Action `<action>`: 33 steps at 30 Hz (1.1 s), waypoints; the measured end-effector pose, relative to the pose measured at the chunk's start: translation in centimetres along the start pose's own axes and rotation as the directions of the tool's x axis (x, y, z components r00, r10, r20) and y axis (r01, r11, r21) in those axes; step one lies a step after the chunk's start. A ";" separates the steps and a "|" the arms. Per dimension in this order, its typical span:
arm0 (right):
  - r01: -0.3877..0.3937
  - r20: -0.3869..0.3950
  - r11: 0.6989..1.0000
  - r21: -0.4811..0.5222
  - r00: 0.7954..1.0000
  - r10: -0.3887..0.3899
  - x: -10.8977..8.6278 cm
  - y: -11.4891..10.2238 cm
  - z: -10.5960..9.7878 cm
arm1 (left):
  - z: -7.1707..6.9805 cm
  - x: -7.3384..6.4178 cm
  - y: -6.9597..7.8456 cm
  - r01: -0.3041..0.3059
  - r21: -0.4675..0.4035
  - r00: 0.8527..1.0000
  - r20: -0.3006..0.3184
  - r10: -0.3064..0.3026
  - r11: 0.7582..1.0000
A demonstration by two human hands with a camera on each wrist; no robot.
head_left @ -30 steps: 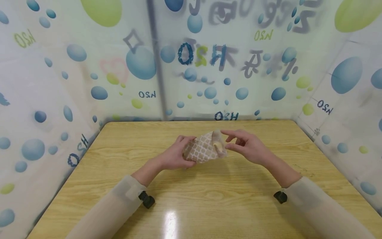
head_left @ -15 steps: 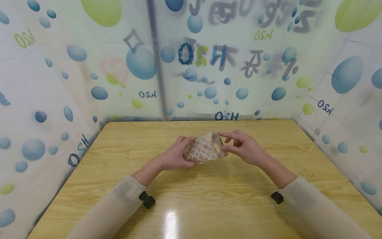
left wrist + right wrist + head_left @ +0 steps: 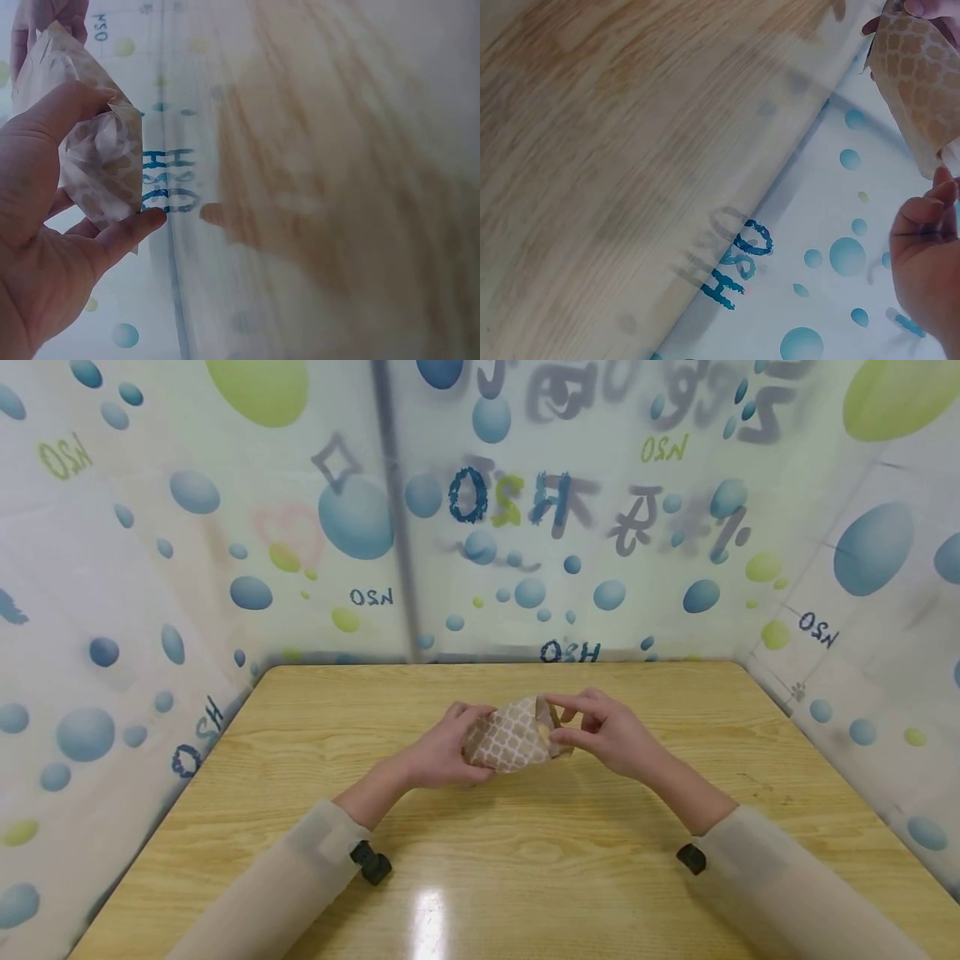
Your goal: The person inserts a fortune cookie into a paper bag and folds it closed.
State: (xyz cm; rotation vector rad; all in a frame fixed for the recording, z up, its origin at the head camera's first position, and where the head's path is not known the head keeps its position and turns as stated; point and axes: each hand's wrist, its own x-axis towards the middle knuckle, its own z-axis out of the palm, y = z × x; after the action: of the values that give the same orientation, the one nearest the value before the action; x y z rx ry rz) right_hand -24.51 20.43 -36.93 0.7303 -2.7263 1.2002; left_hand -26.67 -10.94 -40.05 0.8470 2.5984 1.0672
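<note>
Head view: my left hand [image 3: 441,753] grips the bag [image 3: 512,737], right hand [image 3: 617,735] its mouth; likely light, crushable: hold left-hand end.

Right-wrist view: the frame's right edge crops the packet [image 3: 919,79], upper right. Head view: its pale contents [image 3: 544,732], centre, are indistinct.

head: forward-down, wide | wrist views: closer | shared: patterned packet [image 3: 510,737]
</note>
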 end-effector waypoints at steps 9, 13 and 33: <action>0.018 -0.036 1.000 -0.020 0.999 -0.019 -0.3 -0.4 -0.5 | -0.1 0.0 -0.3 -0.016 0.026 0.999 -0.038 0.017 1.000; -0.007 -0.025 1.000 -0.022 1.000 0.006 -0.1 -0.7 -0.5 | -0.1 0.1 -0.2 -0.012 0.018 0.999 -0.032 0.013 1.000; -0.110 -0.048 0.988 0.109 0.992 0.116 0.4 -1.5 1.4 | 0.5 0.4 0.6 -0.020 0.020 0.997 -0.068 0.021 1.000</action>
State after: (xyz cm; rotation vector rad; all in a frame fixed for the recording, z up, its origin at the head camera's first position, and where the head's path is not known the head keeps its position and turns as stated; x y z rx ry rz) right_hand -24.06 18.38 -36.80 0.5504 -2.7095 1.3766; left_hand -26.56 -10.12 -39.97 0.8584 2.6650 1.0971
